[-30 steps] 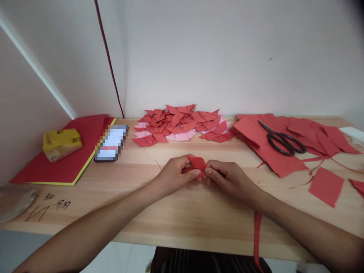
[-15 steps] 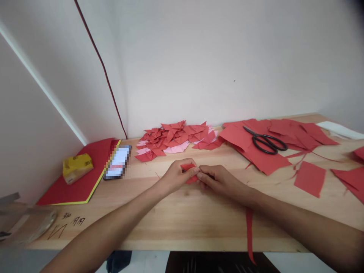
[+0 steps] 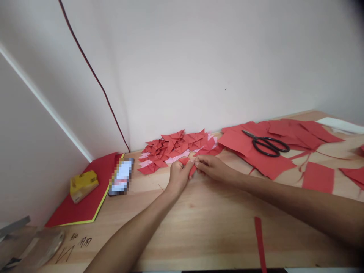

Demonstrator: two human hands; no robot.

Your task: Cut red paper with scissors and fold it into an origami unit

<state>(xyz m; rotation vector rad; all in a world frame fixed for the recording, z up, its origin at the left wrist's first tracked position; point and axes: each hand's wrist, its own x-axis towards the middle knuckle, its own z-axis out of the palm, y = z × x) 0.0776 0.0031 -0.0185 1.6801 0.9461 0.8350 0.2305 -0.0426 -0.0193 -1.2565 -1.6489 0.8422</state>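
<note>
A small folded piece of red paper (image 3: pixel 184 161) is held between my two hands above the wooden table, partly covered by fingers. My left hand (image 3: pixel 179 173) wraps round its left side, thumb on top. With thumb and forefinger, my right hand (image 3: pixel 212 167) pinches the paper's right edge. Just behind my hands lies a pile of folded red and pink paper pieces (image 3: pixel 170 146). Red paper sheets (image 3: pixel 257 161) are heaped to the right, and black-handled scissors (image 3: pixel 269 146) rest on them. A single red paper square (image 3: pixel 318 177) lies nearer me on the right.
On the left, a yellow packet (image 3: pixel 83 184) sits on red sheets (image 3: pixel 85 212), with a phone (image 3: pixel 122 176) beside them. A red paper strip (image 3: pixel 259 242) lies at the table's front edge. A roll of clear tape (image 3: pixel 47 246) stands at the lower left. A wall rises behind.
Both hands have shifted slightly away from me, closer to the pile, still gripping the folded red paper. My left hand has turned more upright. The camera view has tilted a little.
</note>
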